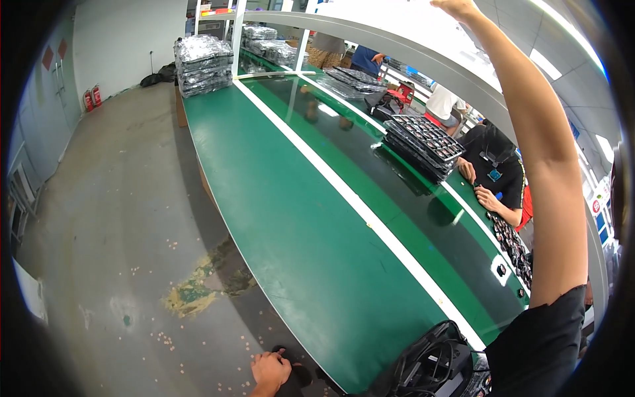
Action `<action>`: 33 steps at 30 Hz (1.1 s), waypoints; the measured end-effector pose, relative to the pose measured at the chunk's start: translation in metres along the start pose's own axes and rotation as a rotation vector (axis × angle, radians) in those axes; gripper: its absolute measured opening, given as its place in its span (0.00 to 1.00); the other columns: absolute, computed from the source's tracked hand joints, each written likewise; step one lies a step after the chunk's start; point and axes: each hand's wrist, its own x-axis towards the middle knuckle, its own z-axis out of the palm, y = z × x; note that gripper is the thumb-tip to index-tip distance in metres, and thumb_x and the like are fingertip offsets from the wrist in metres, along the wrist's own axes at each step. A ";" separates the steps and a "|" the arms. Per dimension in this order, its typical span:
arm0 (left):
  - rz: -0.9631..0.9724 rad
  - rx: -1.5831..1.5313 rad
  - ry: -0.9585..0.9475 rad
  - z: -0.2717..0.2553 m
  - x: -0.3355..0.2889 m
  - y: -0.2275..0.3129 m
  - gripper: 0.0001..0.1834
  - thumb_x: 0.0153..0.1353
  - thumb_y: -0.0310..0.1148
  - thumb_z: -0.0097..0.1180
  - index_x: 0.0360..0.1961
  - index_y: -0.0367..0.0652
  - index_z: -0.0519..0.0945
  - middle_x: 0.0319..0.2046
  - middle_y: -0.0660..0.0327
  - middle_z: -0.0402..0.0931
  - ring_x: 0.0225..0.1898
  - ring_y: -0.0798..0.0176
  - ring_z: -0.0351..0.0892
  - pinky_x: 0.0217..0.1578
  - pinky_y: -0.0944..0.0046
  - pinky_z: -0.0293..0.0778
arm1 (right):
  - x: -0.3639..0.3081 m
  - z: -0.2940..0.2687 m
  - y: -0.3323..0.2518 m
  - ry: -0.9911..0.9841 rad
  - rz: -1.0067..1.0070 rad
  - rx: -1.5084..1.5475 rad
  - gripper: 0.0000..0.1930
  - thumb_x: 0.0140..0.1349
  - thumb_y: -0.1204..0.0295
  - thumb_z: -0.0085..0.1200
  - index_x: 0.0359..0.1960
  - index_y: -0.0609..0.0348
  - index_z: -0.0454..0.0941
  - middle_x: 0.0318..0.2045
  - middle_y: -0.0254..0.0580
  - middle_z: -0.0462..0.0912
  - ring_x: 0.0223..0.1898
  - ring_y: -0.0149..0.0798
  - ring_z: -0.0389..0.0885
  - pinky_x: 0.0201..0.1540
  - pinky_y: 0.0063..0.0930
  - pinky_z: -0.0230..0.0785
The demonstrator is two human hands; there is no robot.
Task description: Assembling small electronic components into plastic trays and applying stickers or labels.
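Shelf (pixel 397 45) is what your raised right arm stretches up toward: a pale board running above the long green table (pixel 258 178). Your right hand (pixel 455 6) is high at the upper edge of the view, partly cut off, so you cannot tell whether its fingers are spread or pinching something, or whether they touch the board. Your left hand (pixel 270 372) is low, just outside the table's near edge, with its fingers curled in. Beside it is a dark shape (pixel 301 376), too unclear to name, and you cannot tell whether the hand grips anything.

Close to you on the table lies a black bundle with loose cords (pixel 423 360). Across the white strip (pixel 360 209) stands a stack of black trays (pixel 423 142), and near it another person's hands (pixel 488 198) work over the table's far side. Small dark parts (pixel 509 245) lie in a crowded row beside that person. At the far end, a stack of packs in clear wrap (pixel 204 65) sits on the table's left corner.
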 end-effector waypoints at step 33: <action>0.018 0.033 -0.025 -0.008 -0.009 0.017 0.20 0.60 0.45 0.53 0.45 0.49 0.90 0.50 0.57 0.84 0.59 0.49 0.76 0.62 0.44 0.68 | -0.161 -0.121 0.068 0.071 -0.293 -0.357 0.29 0.66 0.61 0.59 0.65 0.65 0.72 0.60 0.64 0.77 0.64 0.58 0.74 0.68 0.46 0.64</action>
